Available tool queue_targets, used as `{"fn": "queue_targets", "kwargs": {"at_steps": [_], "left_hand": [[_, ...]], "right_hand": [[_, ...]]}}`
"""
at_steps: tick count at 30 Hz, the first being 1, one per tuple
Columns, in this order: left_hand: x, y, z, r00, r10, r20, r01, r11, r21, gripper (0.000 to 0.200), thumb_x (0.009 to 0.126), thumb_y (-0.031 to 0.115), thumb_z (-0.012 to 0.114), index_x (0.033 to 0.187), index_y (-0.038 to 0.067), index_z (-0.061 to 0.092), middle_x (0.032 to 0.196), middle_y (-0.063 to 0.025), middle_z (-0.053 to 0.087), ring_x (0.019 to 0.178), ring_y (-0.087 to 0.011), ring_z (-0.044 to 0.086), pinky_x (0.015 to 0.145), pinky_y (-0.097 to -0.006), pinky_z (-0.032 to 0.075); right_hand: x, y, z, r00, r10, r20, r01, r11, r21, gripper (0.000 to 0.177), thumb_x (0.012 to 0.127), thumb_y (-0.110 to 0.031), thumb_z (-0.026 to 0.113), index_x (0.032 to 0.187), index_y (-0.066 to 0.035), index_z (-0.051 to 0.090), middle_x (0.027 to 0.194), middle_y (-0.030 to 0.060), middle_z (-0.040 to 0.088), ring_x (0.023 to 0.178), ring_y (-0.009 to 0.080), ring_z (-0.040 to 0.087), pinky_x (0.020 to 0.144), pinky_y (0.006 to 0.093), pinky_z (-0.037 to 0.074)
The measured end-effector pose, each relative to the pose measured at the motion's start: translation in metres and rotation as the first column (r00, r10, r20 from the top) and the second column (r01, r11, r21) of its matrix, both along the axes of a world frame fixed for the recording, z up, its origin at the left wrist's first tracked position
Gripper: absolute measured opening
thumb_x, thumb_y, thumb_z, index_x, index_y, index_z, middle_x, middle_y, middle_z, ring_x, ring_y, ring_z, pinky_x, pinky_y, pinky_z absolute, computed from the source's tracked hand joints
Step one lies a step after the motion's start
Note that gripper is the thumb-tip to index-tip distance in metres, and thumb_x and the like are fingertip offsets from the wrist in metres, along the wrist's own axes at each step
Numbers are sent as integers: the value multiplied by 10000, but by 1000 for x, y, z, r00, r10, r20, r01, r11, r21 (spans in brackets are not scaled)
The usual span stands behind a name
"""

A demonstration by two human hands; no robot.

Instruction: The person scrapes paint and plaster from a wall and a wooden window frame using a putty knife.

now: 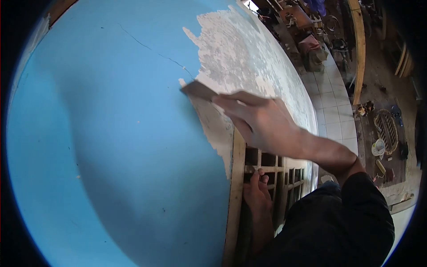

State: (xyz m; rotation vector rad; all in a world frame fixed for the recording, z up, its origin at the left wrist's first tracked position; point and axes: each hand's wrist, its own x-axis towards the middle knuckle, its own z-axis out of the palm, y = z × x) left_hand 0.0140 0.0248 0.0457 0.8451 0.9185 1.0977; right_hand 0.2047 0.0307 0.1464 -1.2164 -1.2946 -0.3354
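A blue painted wall (124,111) fills the left and middle of the view, with a thin crack running down towards the scraper. My right hand (258,118) is closed round a flat metal scraper (199,90), whose blade lies at the edge between blue paint and a bare, patchy grey-white area (231,49). Below it, my left hand (258,191) has its fingers curled over a bar of a wooden lattice frame (238,164) set in the wall. Part of the left hand is hidden behind the bars.
Far below on the right lies a tiled floor (331,98). Beyond it are a wooden post (358,53), a white bucket (378,147), an oval woven-looking item (386,129) and cluttered objects at the top right. My dark-clothed body occupies the lower right.
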Motion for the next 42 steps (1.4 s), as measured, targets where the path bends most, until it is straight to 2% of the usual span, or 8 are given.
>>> {"fn": "queue_targets", "kwargs": {"at_steps": [4, 7, 12, 20, 30, 34, 39, 42], "left_hand": [[-3, 2, 0, 999, 5, -41, -6, 999, -31, 224, 914, 17, 644, 1097, 78, 529, 1046, -61, 589, 996, -177, 571, 812, -362, 402], [3, 1, 0, 999, 12, -43, -12, 1000, -17, 224, 916, 35, 646, 1105, 84, 536, 1048, -50, 591, 1002, -168, 571, 835, -366, 397], [-1, -1, 2, 998, -38, -42, 38, 999, 6, 322, 912, 56, 655, 1189, 97, 497, 1034, -38, 607, 1011, -145, 574, 894, -386, 376], [-3, 0, -2, 999, -25, -31, 25, 1000, -3, 208, 915, 68, 655, 1086, 103, 542, 1019, -30, 616, 1007, -137, 564, 929, -393, 356], [-9, 4, -5, 996, -83, -12, 83, 996, 21, 221, 916, 73, 661, 1098, 122, 545, 1025, -29, 615, 1030, -135, 566, 973, -433, 338], [-3, -3, 4, 997, -10, -75, 9, 1000, -15, 279, 912, 73, 666, 1146, 121, 522, 1028, -35, 615, 1039, -137, 569, 996, -438, 327], [-6, 3, 0, 997, -45, -60, 43, 998, -35, 370, 902, 67, 669, 1217, 127, 484, 1033, -29, 606, 1027, -135, 567, 1006, -453, 319], [1, -4, 9, 996, -3, -95, 2, 1000, -11, 341, 906, 66, 661, 1203, 129, 506, 1019, -22, 593, 1008, -130, 556, 1008, -451, 318]], "right_hand": [[0, -17, 7, 997, 58, -54, -65, 989, -135, 417, 854, -35, 652, 1269, 0, 641, 1197, 179, 686, 778, 300, 741, 583, 373, 597], [-7, -18, -6, 1000, 1, 22, 0, 999, -43, 427, 848, -29, 649, 1273, 7, 635, 1195, 179, 689, 767, 290, 742, 576, 368, 596], [-9, -27, -7, 999, 49, 7, -48, 993, -111, 468, 826, -17, 648, 1294, 2, 624, 1186, 158, 700, 746, 286, 741, 591, 372, 603], [-12, -29, -9, 998, 53, -18, -56, 981, -186, 522, 804, -11, 637, 1325, -43, 619, 1273, 133, 662, 809, 288, 741, 646, 377, 608], [-10, -15, -13, 1000, -6, 1, 6, 1000, -24, 506, 827, -36, 646, 1332, -18, 611, 1183, 134, 698, 776, 282, 735, 630, 367, 599], [-1, -18, -4, 996, 67, -66, -74, 991, -109, 483, 835, -46, 655, 1317, -31, 626, 1201, 133, 705, 758, 297, 733, 632, 370, 600], [0, -4, -15, 998, 43, -45, -40, 997, 69, 456, 834, -54, 666, 1290, -61, 659, 1203, 121, 710, 762, 301, 730, 644, 391, 603], [7, -5, -3, 995, 68, -74, -69, 998, -13, 440, 839, -39, 660, 1279, -63, 671, 1181, 120, 718, 773, 295, 733, 646, 388, 605]]}}
